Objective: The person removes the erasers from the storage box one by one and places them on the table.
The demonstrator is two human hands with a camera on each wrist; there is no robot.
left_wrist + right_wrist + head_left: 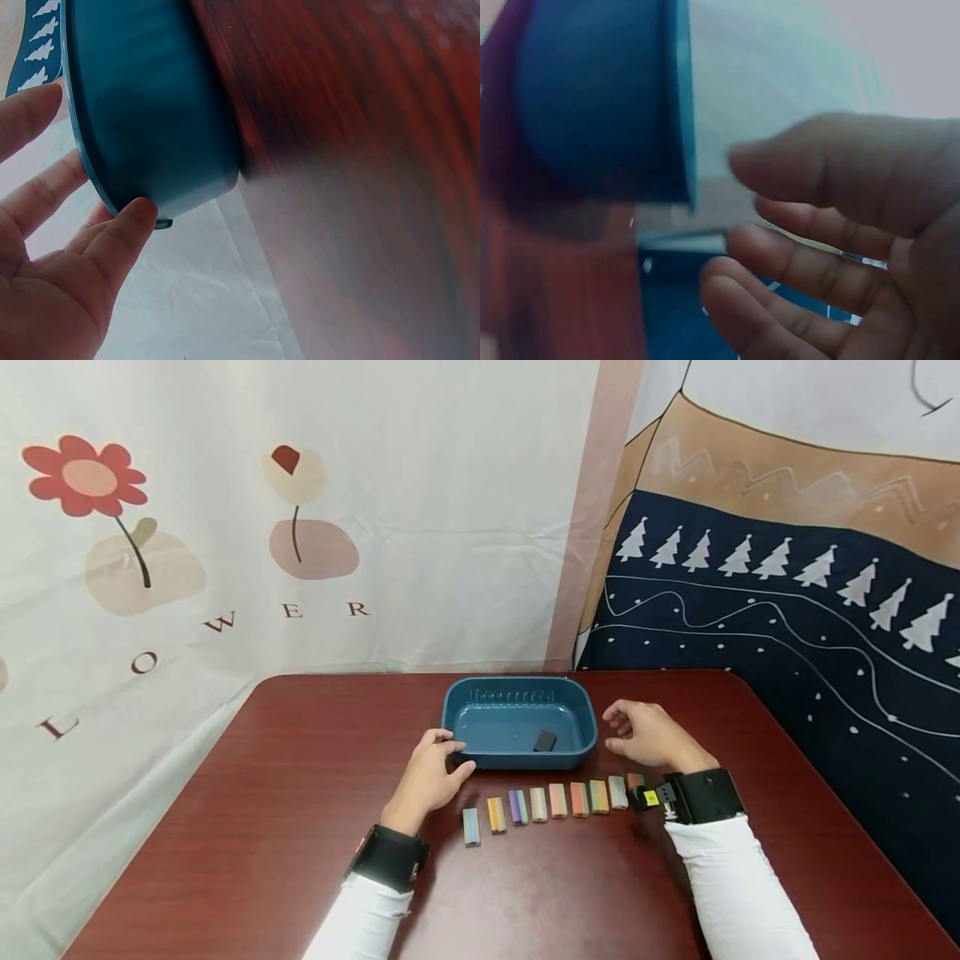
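A blue plastic basin (517, 762) stands near the far edge of the table, with one small dark block (545, 741) lying inside it at the right. My left hand (429, 779) is at the basin's front left corner, its fingers spread and touching the rim. In the left wrist view, fingertips (139, 210) lie against the basin's outer wall (157, 112). To the right of the basin hovers my right hand (651, 735), fingers loosely bent and holding nothing. The right wrist view, blurred, shows a gap between its thumb (780, 165) and the basin (592, 97).
In front of the basin runs a row of several small two-tone blocks (558, 801), from a blue one (471, 827) at the left to a brown one (635, 781) by the right wrist. The reddish-brown table (300, 843) meets hanging printed cloths (450, 568) behind.
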